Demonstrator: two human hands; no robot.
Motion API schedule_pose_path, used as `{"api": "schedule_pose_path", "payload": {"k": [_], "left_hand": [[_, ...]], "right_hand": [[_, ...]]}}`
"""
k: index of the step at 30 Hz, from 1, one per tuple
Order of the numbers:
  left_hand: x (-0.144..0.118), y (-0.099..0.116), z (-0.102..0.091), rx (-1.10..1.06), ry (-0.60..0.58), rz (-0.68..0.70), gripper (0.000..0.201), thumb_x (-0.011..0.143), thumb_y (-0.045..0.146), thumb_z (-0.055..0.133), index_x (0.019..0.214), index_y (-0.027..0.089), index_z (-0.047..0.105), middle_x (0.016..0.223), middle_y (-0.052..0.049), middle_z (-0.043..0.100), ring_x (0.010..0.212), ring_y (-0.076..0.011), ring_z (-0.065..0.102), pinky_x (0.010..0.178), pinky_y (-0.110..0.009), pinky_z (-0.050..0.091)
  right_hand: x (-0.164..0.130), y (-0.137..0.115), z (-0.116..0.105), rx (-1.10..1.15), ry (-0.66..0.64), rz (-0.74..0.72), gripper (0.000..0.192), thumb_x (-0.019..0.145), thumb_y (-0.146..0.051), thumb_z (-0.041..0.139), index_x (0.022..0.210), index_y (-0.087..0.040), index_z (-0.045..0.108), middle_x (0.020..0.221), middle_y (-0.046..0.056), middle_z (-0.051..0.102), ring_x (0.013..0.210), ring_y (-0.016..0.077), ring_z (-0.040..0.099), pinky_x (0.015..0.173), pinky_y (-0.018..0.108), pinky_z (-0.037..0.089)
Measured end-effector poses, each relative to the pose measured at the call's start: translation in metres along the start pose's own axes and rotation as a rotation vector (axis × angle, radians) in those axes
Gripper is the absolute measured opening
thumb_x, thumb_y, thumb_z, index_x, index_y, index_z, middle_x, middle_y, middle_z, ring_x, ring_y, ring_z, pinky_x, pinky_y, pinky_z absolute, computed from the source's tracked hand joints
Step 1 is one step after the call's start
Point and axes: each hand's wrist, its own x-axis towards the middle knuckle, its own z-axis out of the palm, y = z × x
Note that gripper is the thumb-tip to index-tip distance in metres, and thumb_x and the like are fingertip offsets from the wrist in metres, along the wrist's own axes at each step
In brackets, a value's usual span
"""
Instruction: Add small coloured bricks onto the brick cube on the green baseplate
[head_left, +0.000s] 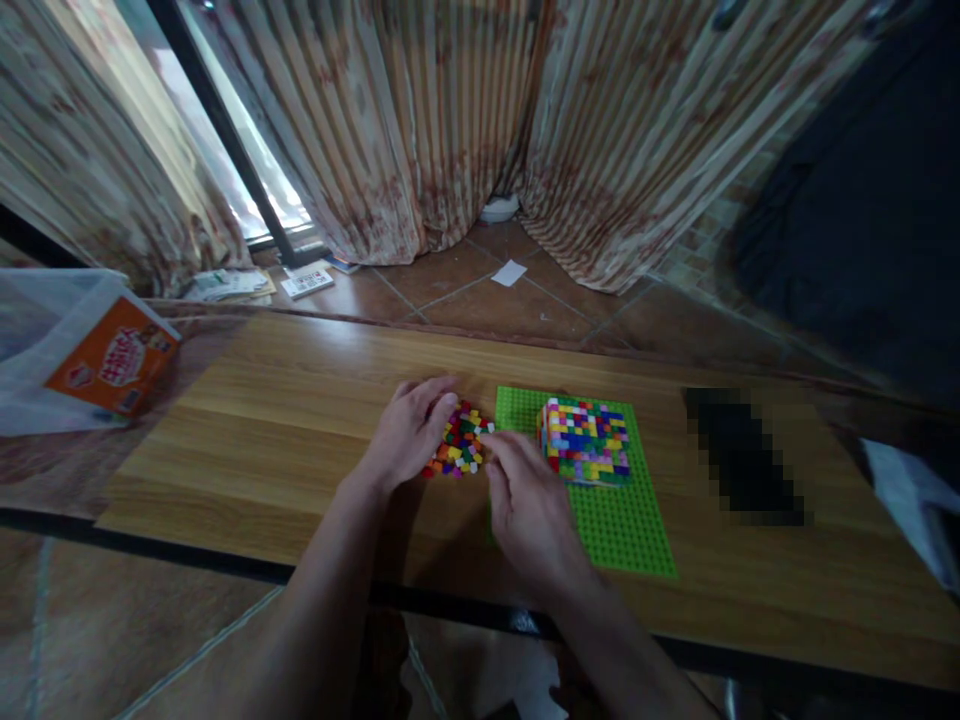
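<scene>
Small multicoloured toy bricks [466, 440] lie in a loose pile on the wooden table. My left hand [411, 430] rests along the pile's left side, open, its thumb beside the bricks. At the right edge of the same pile is my right hand [529, 490]; its index finger reaches among the bricks and the thumb sits a little apart below it. No brick shows between those fingertips. Just beyond my right hand, a block built of many coloured bricks [586, 440] stands on a green studded baseplate [630, 530]. My right hand covers part of the baseplate's left edge.
The wooden table [285, 400] runs across the view. A pixelated dark object [742, 455] lies on its right part. To the left is a whitish plastic bag [45, 350] with an orange label. Striped curtains [465, 120] hang behind, and books [307, 282] lie on the floor.
</scene>
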Motion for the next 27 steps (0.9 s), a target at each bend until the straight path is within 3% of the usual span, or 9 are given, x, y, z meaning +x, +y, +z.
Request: {"api": "schedule_pose_path", "payload": {"k": [6, 10, 21, 27], "left_hand": [[0.003, -0.001, 0.004, -0.079, -0.061, 0.152, 0.043, 0.1, 0.037, 0.035, 0.123, 0.017, 0.065, 0.124, -0.009, 0.069, 0.12, -0.0222, 0.057, 0.109, -0.04, 0.04], [0.002, 0.003, 0.004, -0.099, -0.117, 0.182, 0.042, 0.1, 0.035, 0.034, 0.126, 0.018, 0.063, 0.128, -0.009, 0.066, 0.125, -0.0223, 0.054, 0.111, -0.043, 0.038], [-0.002, 0.012, 0.002, -0.281, -0.207, 0.206, 0.04, 0.099, 0.032, 0.035, 0.119, 0.019, 0.068, 0.12, -0.008, 0.07, 0.113, -0.0212, 0.062, 0.104, -0.039, 0.047], [-0.004, 0.015, 0.002, -0.314, -0.227, 0.176, 0.04, 0.098, 0.032, 0.036, 0.118, 0.017, 0.068, 0.121, -0.01, 0.069, 0.114, -0.0216, 0.062, 0.105, -0.037, 0.046]], "right_hand": [[0.011, 0.016, 0.022, -0.179, 0.015, 0.101, 0.053, 0.083, -0.003, 0.034, 0.128, -0.016, 0.058, 0.117, 0.014, 0.064, 0.114, 0.0267, 0.056, 0.1, 0.047, 0.045], [0.015, 0.019, 0.026, -0.213, -0.015, 0.097, 0.05, 0.085, -0.005, 0.033, 0.127, -0.015, 0.058, 0.114, 0.014, 0.066, 0.108, 0.0267, 0.057, 0.096, 0.045, 0.045], [0.01, 0.011, 0.027, -0.269, -0.015, 0.088, 0.032, 0.092, -0.015, 0.038, 0.11, -0.02, 0.064, 0.098, 0.01, 0.066, 0.096, 0.0249, 0.058, 0.089, 0.04, 0.046], [0.01, -0.003, 0.009, -0.124, 0.034, 0.046, 0.035, 0.094, -0.014, 0.037, 0.114, -0.021, 0.064, 0.106, 0.009, 0.067, 0.102, 0.021, 0.062, 0.09, 0.036, 0.05]]}}
